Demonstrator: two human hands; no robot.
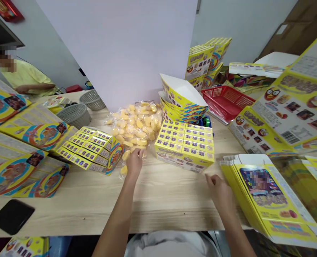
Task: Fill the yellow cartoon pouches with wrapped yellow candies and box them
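Observation:
A pile of clear plastic packets with yellow pieces inside (138, 123) lies in the middle of the table. My left hand (134, 162) reaches to the near edge of this pile, its fingers pinched together among the packets; whatever is between them is hidden. To the right of the pile sits a display box (185, 144) filled with rows of small yellow boxes. My right hand (219, 191) hovers at that box's near right corner, apart from it, fingers curled with nothing visible in them. Beside it on the right leans a stack of flat yellow cartons (265, 200).
Filled display boxes (24, 142) are stacked at the left, and another (91, 150) lies tilted. Grey baskets (75, 115), nested open trays (183, 96) and a red basket (228, 101) stand further back. A black flat object (13, 216) lies front left. Another person (29, 78) sits at far left.

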